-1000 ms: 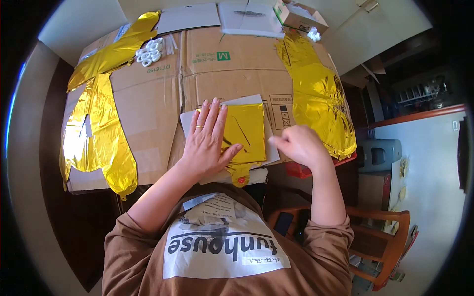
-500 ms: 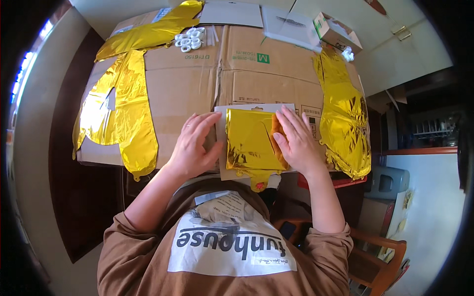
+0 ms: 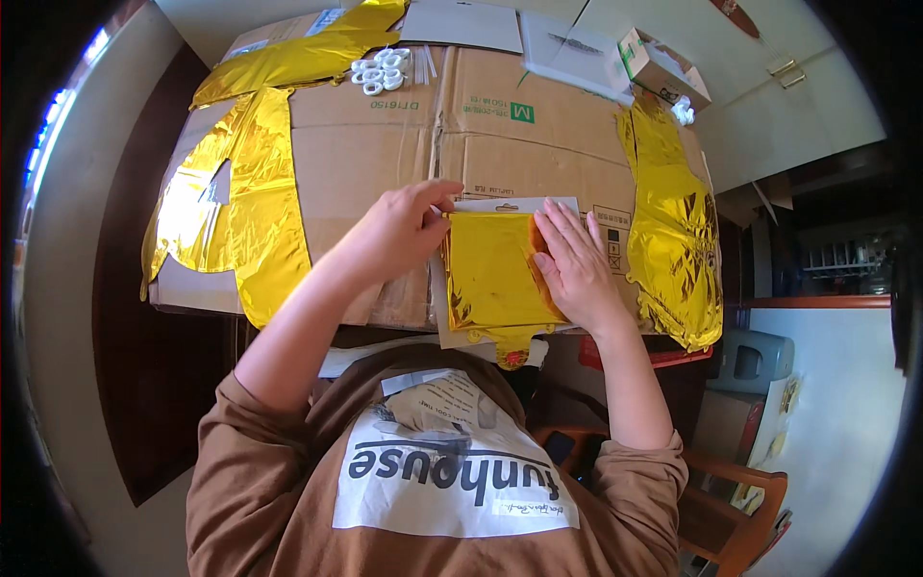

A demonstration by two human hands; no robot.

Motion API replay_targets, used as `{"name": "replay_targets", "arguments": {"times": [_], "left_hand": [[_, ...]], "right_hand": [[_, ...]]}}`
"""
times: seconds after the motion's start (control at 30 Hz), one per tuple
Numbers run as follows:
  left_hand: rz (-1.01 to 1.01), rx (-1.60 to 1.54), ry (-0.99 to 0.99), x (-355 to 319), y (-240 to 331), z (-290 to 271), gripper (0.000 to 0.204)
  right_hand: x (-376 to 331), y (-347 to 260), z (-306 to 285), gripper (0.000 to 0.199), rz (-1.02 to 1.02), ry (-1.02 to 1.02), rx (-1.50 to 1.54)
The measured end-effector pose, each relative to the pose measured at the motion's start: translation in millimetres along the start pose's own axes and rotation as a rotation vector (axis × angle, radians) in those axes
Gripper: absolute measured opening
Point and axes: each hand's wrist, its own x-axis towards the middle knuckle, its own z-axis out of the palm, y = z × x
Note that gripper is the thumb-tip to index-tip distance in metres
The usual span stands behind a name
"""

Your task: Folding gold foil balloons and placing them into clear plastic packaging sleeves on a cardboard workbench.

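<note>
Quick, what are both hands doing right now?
Left hand: fingers pinched at the top left corner of the folded gold foil balloon.
Right hand: open, flat, pressing down on the foil's right side.

Both hands (image 3: pixel 577 264) pressing folded gold foil (image 3: pixel 495 274), seemingly flat, on cardboard (image 3: pixel 385 144)

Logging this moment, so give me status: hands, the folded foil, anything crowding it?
Left hand pinching folded gold foil balloon at its top left corner. Right hand flat on its right edge. Flattened cardboard box underneath; loose gold balloons lie either side, apart.
</note>
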Motion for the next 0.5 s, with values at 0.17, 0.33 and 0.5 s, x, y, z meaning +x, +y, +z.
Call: {"name": "replay_targets", "arguments": {"times": [0.17, 0.33, 0.5], "left_hand": [[-0.239, 0.099, -0.242, 30.2, 19.7, -21.6, 0.045], [-0.180, 0.160, -0.189, 35.9, 7.2, -13.4, 0.039], [-0.106, 0.229, -0.140, 28.6, -0.6, -11.9, 0.039]], "right_hand": [[-0.2, -5.1, 2.5, 0.055, -0.001, -0.005, -0.034], [-0.1, -6.8, 2.2, 0.055, -0.006, 0.003, -0.042], [3.2, -7.7, 3.1, 0.057, -0.019, 0.004, -0.031]]}}
